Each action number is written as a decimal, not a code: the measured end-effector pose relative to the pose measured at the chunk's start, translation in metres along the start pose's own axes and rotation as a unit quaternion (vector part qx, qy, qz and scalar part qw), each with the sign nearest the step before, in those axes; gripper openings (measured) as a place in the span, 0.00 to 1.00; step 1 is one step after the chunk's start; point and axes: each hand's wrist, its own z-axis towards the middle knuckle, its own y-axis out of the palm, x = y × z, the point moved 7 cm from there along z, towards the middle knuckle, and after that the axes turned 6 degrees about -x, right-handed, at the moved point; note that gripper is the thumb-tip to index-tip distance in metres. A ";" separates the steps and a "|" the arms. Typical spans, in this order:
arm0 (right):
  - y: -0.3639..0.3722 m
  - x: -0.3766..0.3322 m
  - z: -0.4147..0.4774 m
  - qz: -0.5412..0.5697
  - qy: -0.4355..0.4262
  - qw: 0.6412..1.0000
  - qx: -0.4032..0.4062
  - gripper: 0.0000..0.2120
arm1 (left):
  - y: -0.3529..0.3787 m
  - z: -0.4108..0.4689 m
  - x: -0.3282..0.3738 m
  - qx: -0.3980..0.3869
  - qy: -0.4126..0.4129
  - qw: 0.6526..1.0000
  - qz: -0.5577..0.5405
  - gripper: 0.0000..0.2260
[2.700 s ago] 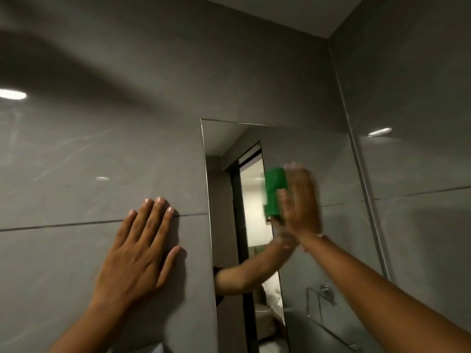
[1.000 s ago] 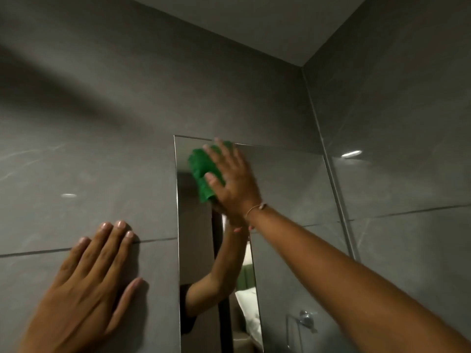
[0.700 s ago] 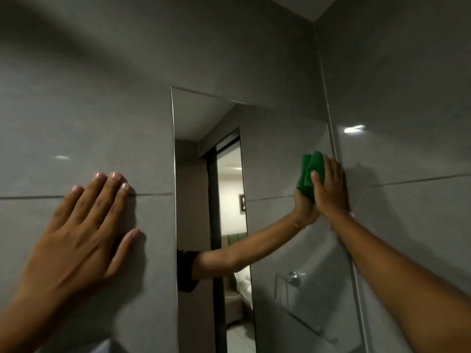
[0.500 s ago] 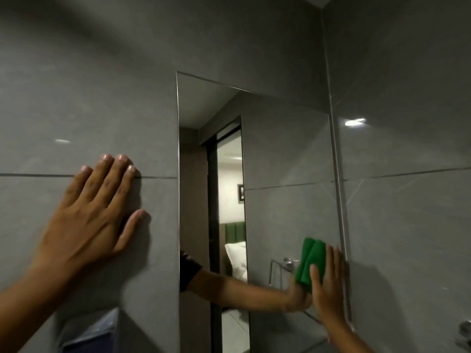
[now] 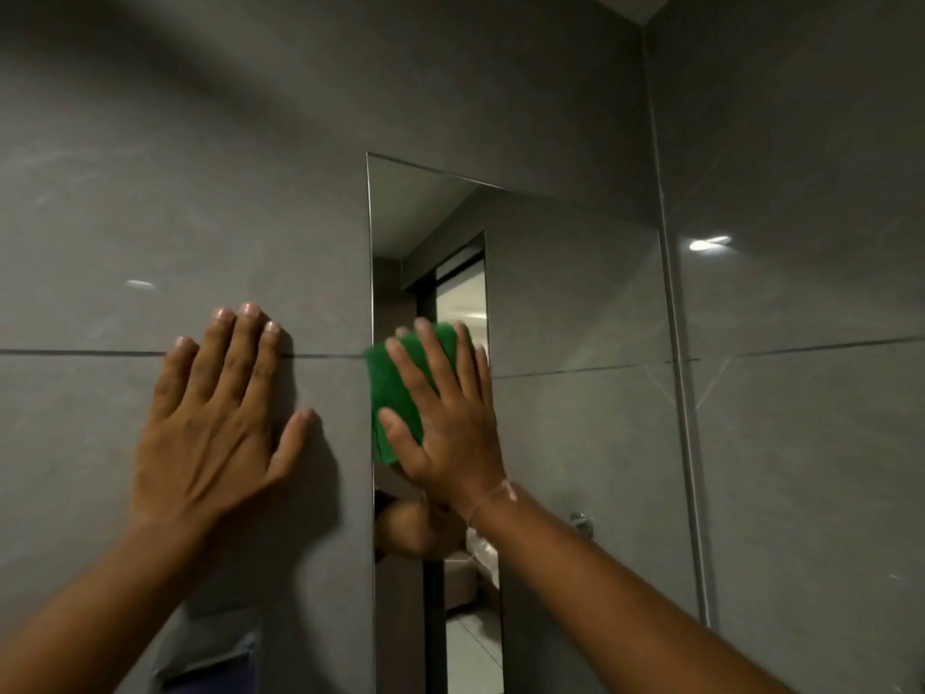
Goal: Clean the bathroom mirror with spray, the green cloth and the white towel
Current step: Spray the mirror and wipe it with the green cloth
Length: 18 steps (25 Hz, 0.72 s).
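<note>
A tall bathroom mirror is set into the grey tiled wall. My right hand presses a folded green cloth flat against the glass at the mirror's left edge, about mid-height. My left hand lies flat on the wall tile just left of the mirror, fingers spread, holding nothing. The spray and the white towel are out of view.
The side wall meets the mirror's right edge at a corner strip. The mirror reflects a doorway, my arm and a chrome fitting. A dark object shows at the bottom left below my left arm.
My right hand has swept the green cloth from the mirror's lower right edge across to its left edge and upward. My left hand has stayed flat on the wall.
</note>
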 end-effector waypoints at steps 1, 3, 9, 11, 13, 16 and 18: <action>-0.006 -0.004 0.029 -0.023 -0.057 0.998 -0.004 0.31 | 0.000 0.000 0.002 0.011 -0.035 0.999 -0.017 0.36; -0.017 0.012 0.068 -0.071 -0.147 0.986 -0.008 0.31 | -0.001 -0.002 0.007 0.026 -0.067 0.997 -0.031 0.35; -0.070 0.219 0.082 0.017 0.301 0.944 0.138 0.33 | -0.002 -0.003 0.008 0.036 -0.053 0.998 -0.014 0.35; -0.065 0.199 0.075 0.040 0.351 0.924 0.147 0.33 | -0.001 -0.002 0.010 0.038 -0.053 0.998 -0.013 0.35; -0.048 0.115 0.081 0.028 0.233 0.961 0.144 0.32 | 0.000 -0.002 0.013 0.036 -0.041 0.998 -0.012 0.35; -0.010 -0.022 0.075 -0.021 -0.073 0.996 0.039 0.31 | -0.001 -0.001 0.015 0.046 -0.020 0.999 -0.018 0.35; -0.015 -0.017 0.082 -0.049 -0.165 0.985 0.010 0.29 | 0.000 0.000 0.016 0.049 -0.019 0.998 -0.020 0.35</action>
